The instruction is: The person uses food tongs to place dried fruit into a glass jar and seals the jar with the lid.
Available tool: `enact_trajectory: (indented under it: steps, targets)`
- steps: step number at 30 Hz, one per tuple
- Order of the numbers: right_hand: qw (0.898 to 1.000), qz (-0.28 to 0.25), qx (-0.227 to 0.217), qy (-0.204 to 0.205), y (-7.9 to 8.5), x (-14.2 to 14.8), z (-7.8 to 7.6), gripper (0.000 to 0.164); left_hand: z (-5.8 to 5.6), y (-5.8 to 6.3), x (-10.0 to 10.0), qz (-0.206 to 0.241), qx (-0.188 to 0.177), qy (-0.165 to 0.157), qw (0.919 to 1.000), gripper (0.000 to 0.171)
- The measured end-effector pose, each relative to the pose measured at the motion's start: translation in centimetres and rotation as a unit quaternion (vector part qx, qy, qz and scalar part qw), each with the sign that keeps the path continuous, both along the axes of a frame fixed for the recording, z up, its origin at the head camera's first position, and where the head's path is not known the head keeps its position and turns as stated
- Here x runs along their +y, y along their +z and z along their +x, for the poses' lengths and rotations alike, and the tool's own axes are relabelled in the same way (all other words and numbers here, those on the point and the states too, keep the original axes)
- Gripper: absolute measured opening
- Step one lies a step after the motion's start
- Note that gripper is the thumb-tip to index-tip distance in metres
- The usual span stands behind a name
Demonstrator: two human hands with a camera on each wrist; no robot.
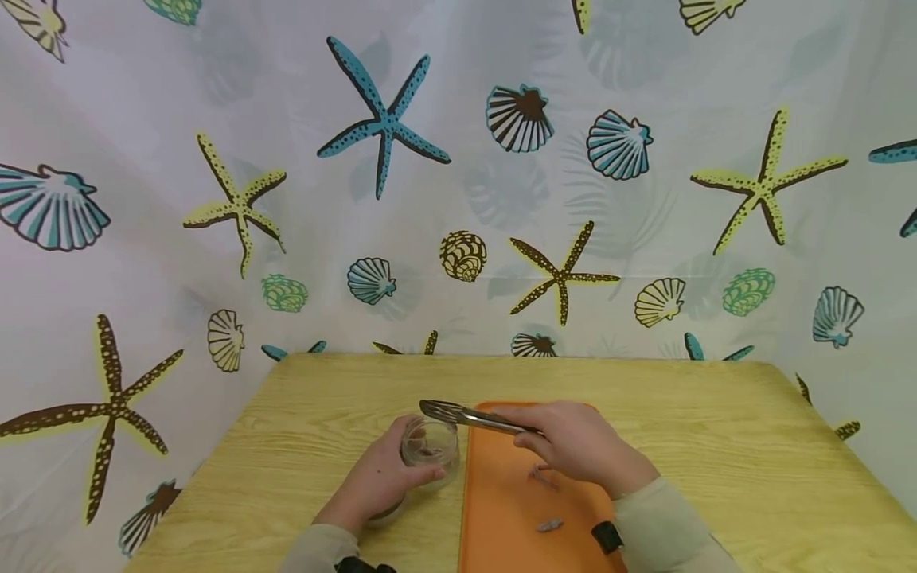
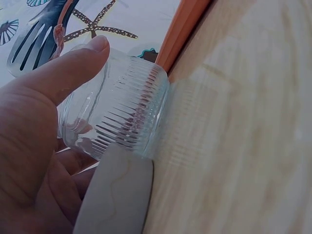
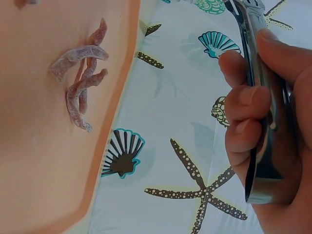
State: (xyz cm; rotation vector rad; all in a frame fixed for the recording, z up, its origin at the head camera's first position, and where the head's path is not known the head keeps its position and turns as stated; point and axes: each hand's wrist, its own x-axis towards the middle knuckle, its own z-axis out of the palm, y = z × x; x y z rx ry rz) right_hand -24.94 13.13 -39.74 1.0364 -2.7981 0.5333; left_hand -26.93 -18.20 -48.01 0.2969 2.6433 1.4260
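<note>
My left hand (image 1: 383,473) grips a clear glass jar (image 1: 440,458), its thumb along the near side. The jar's ribbed wall (image 2: 129,105) shows in the left wrist view, with small reddish bits behind the glass. In my right hand (image 1: 573,446) is a pair of metal tongs (image 1: 494,420), its slotted tips above the jar's mouth. A reddish strip (image 2: 59,40) shows at the tongs' tips in the left wrist view. Several wrinkled, whitish-dusted purplish strips (image 3: 87,92) lie on an orange tray (image 1: 516,517) below my right hand; a smaller piece (image 1: 550,525) lies nearer me.
A pale, flat-faced object (image 2: 117,190) stands next to the jar, partly behind my left wrist in the head view; its kind is unclear. The wood-grain table (image 1: 716,446) extends on both sides of the tray. A shell-and-starfish patterned curtain (image 1: 458,191) hangs behind.
</note>
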Motion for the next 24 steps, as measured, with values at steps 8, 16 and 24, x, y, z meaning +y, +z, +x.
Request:
enact_trajectory:
  steps: [8,16,24]
  targets:
    - [1.0,-0.004,0.001,0.005,0.13,-0.44,-0.27,0.049,-0.16,0.0,-0.1,-0.005,0.007,0.005,1.0,0.098]
    - [1.0,-0.009,-0.001,0.018,0.22,-0.61,-0.3,0.05,-0.13,0.19,0.11,-0.017,0.005,0.007,0.9998,0.097]
    - [1.0,-0.01,-0.014,0.021,0.28,-0.48,-0.34,0.054,-0.12,0.16,-0.06,-0.012,0.009,0.001,0.9999,0.095]
